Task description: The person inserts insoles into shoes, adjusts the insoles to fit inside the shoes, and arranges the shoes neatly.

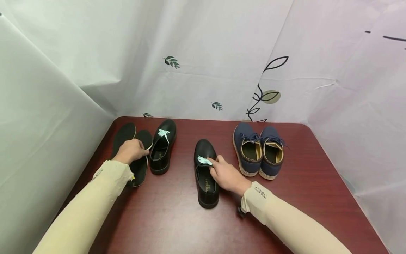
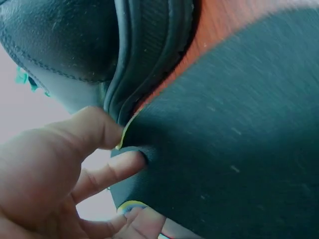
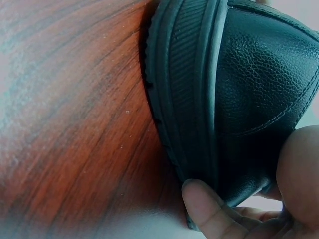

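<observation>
1. Two hands work on a dark red wooden table (image 1: 177,218) in the head view. The left hand (image 1: 130,151) curls over a flat black insole (image 1: 141,165), which lies beside a second black insole (image 1: 123,135) and a black leather lace-up shoe (image 1: 162,146). The right hand (image 1: 226,174) grips the side of another black leather shoe (image 1: 205,173) at the table's middle. A pair of navy canvas shoes (image 1: 258,150) stands just right of it.
2. Left wrist view: thumb and fingers (image 2: 112,172) pinch the insole's (image 2: 234,149) edge, close to the shoe's sole (image 2: 149,45).
3. Right wrist view: a fingertip (image 3: 204,204) and thumb clasp the shoe's (image 3: 259,94) leather upper above its ribbed sole.
</observation>
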The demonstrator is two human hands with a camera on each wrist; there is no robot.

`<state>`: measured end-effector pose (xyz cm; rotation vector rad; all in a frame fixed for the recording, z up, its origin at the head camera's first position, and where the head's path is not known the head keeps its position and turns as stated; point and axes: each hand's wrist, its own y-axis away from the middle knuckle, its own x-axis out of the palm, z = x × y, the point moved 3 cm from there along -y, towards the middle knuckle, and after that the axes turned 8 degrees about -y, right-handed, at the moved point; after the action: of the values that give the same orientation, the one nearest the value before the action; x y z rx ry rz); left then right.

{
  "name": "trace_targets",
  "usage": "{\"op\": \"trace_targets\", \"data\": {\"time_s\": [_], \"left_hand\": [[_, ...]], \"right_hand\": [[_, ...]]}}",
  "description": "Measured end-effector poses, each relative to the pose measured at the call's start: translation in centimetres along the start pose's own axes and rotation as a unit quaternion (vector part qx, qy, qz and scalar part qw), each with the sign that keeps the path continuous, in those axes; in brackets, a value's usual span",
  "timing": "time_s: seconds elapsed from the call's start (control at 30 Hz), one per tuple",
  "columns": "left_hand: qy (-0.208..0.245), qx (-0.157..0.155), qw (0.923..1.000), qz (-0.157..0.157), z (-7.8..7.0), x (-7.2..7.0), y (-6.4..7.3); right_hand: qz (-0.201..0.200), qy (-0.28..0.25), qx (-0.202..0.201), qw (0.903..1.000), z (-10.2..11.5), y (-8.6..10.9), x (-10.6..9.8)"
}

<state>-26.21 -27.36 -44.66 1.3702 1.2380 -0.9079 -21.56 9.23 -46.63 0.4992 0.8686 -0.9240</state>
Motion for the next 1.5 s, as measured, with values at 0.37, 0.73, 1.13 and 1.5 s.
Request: {"op": "trace_targets", "data": {"time_s": [0.37, 0.73, 1.13, 1.5], "left_hand": [[-0.022, 0.024, 0.9994, -0.007, -0.3, -0.4, 0.7], [-0.006, 0.032, 0.9994, 0.01, 0.3, -0.4, 2.3], [-0.017, 0.037, 0.9992, 0.0, -0.6, -2.6, 5.4], [0.009, 0.079, 0.995, -0.061, -1.9, -4.3, 7.3]], "right_hand": [[-0.002, 0.002, 0.001, 1.0, 0.0, 0.0, 0.0], [-0.01, 0.011, 0.015, 0.9998, 0.1, 0.0, 0.0], [-0.013, 0.016, 0.016, 0.9997, 0.2, 0.0, 0.1], [-0.026, -0.003, 0.035, 0.999, 0.2, -0.2, 0.1]]}}
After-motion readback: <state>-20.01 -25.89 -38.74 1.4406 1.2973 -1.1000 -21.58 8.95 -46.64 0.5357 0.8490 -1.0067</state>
